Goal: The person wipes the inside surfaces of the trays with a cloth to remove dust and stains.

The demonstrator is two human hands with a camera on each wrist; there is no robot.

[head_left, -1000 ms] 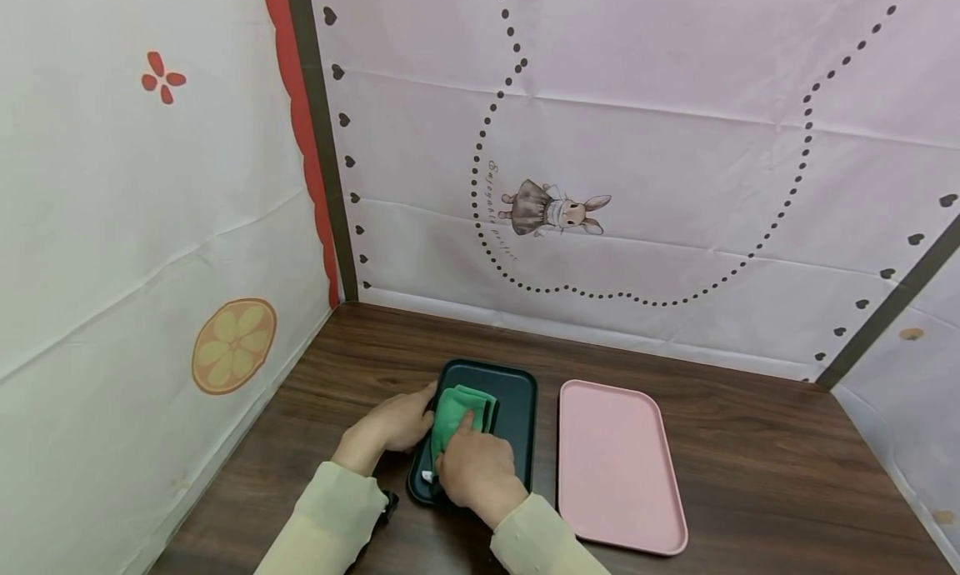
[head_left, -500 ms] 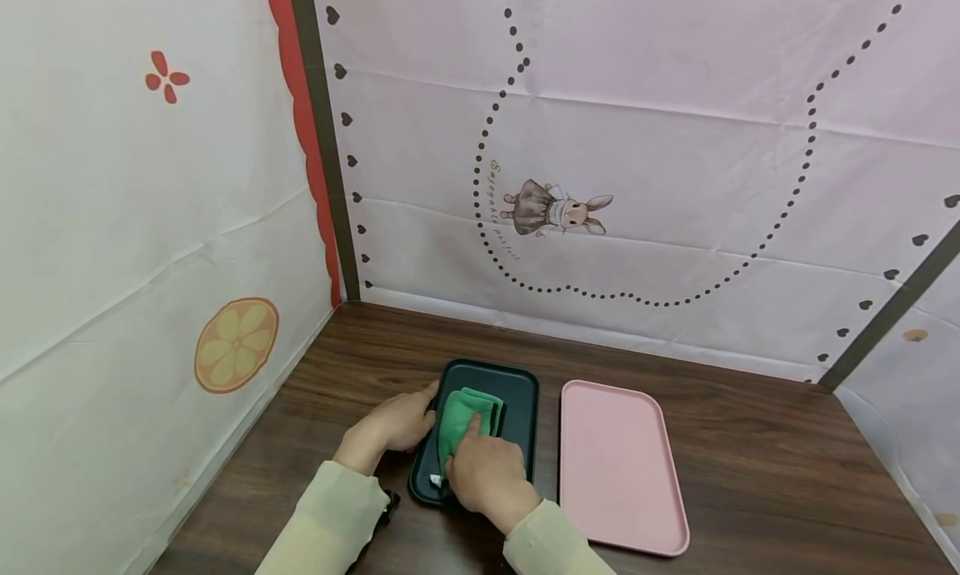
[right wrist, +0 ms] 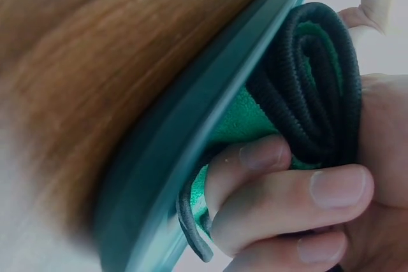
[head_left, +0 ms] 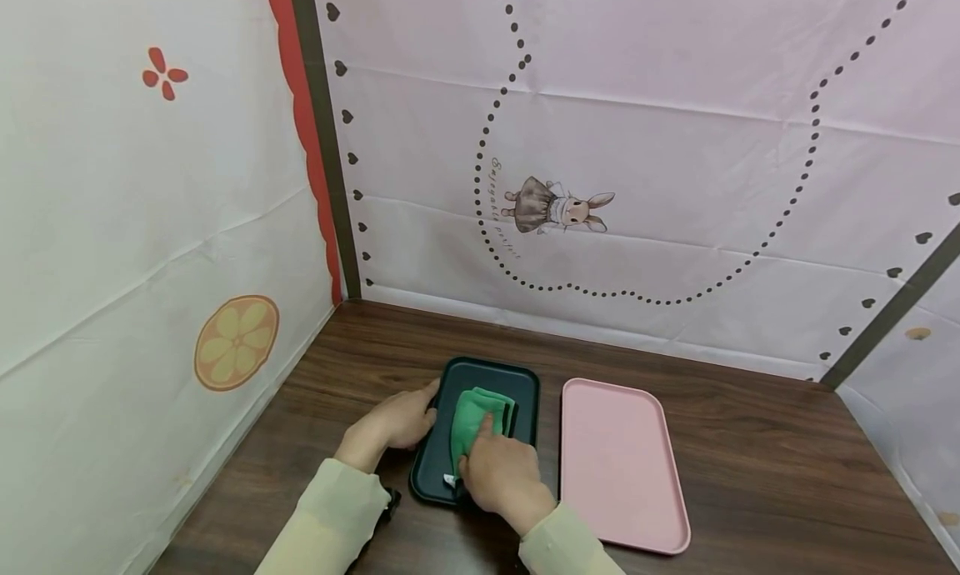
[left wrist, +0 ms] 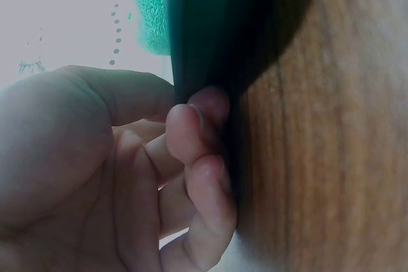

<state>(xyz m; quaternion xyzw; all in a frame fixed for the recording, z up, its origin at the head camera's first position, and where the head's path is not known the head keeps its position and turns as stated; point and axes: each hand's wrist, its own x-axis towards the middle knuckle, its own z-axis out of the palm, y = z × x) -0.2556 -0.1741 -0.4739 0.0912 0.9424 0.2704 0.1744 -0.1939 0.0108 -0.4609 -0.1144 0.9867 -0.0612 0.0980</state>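
Note:
A dark green rectangular tray [head_left: 491,373] lies on the wooden table, with a folded green cloth [head_left: 469,417] on it. The cloth has dark stitched edging, plain in the right wrist view, and a small white tag at its near corner. My right hand [head_left: 504,473] grips the cloth, index finger stretched along its top and the other fingers [right wrist: 290,205] curled at its folds. At the tray's left rim my left hand [head_left: 395,421] holds the edge; in the left wrist view the thumb [left wrist: 137,93] meets the rim and curled fingertips lie against the side.
A pink rectangular tray [head_left: 624,462] lies a short way right of the dark green one. Brown wooden table [head_left: 765,442] surrounds both. Printed fabric walls [head_left: 660,183] stand at the back and on both sides.
My right hand has slid the cloth rightward across the dark green tray, from near its left rim toward the middle. The left hand and both trays keep their places.

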